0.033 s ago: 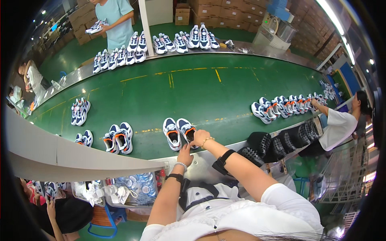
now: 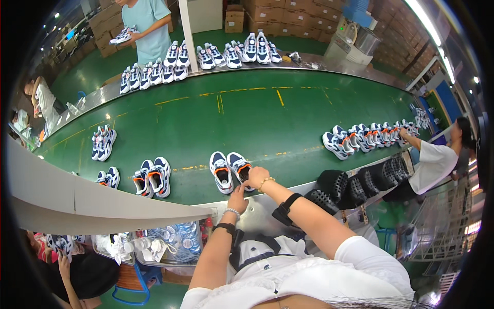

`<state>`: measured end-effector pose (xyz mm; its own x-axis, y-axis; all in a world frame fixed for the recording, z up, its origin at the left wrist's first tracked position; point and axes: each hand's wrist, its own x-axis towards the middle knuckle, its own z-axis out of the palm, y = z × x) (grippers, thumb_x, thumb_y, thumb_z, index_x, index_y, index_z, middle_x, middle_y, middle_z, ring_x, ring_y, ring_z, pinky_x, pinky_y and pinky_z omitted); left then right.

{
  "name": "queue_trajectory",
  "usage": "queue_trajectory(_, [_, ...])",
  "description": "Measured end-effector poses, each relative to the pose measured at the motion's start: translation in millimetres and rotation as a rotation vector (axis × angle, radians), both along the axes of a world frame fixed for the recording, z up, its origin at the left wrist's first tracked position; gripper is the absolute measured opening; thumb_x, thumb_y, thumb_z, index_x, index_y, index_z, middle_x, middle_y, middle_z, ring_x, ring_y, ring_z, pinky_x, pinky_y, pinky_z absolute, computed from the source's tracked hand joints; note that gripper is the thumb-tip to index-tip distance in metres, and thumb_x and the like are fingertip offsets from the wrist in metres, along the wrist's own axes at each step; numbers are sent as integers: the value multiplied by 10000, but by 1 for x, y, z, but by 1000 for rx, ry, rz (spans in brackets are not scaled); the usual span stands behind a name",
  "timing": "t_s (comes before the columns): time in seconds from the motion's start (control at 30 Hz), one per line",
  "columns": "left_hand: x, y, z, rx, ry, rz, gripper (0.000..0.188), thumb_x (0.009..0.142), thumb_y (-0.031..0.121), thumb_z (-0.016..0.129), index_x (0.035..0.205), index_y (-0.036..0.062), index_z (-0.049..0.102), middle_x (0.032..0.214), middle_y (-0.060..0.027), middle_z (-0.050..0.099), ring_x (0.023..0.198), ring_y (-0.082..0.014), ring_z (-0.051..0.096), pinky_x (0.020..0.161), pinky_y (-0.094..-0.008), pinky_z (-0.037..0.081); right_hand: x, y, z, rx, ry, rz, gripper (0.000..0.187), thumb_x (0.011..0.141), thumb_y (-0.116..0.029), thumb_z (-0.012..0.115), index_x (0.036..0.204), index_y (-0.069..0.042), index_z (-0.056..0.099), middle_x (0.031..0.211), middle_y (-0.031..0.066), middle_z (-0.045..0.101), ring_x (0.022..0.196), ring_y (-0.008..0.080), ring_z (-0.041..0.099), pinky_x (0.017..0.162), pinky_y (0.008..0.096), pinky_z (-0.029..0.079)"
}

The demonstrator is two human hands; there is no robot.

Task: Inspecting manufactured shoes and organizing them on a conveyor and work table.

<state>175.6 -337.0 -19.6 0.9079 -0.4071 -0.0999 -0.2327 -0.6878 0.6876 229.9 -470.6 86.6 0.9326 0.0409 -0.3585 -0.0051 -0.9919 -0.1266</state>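
Presently, the right shoe [image 2: 238, 164] stands by the surface's [image 2: 278, 123] near edge, toe away and slightly left. Our right hand [image 2: 256, 178], the nearer, touches its heel; our left hand [image 2: 237, 199] is just nearside. We cannot tell either hand's finger closure.

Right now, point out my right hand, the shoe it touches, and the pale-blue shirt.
Right hand [image 2: 257, 177], head view, back of the hand.
Shoe [image 2: 238, 164], head view, upper.
Pale-blue shirt [image 2: 154, 43], head view, front below the arm.

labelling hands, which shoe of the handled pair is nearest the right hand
The right shoe: the right hand is at its opening; the left shoe sits farther away.
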Motion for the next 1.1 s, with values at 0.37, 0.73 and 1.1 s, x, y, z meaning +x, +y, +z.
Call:
queue_trajectory(0.37, [6, 0, 11, -104, 142, -23, 650, 713, 66, 568, 1317, 41, 331, 1087, -272, 558, 1027, -428, 523, 895, -461, 430, 19, 20, -74, 27, -349, -197, 140, 758, -157, 585, 749, -49, 674, 763, 147, 664, 715, 301, 665, 630, 379, 540])
queue_trajectory(0.73, [3, -3, 8, -75, 172, 141, 581, 761, 143, 615, 1287, 75, 379, 1046, -228, 592, 971, -403, 564, 847, -464, 452, 31, 32, -105, 65, -309, -297, 142, 777, -135, 563, 781, -58, 682, 831, 145, 666, 780, 292, 664, 681, 382, 538])
queue_trajectory(1.1, [30, -3, -3, 96, 86, 195, 403, 897, 308, 469, 1259, 134, 434, 1235, -107, 522, 1069, -335, 526, 860, -469, 451, 16, 32, -47, 235, -328, -313, 334, 750, -368, 657, 723, -35, 659, 741, 169, 654, 706, 330, 656, 628, 399, 536])
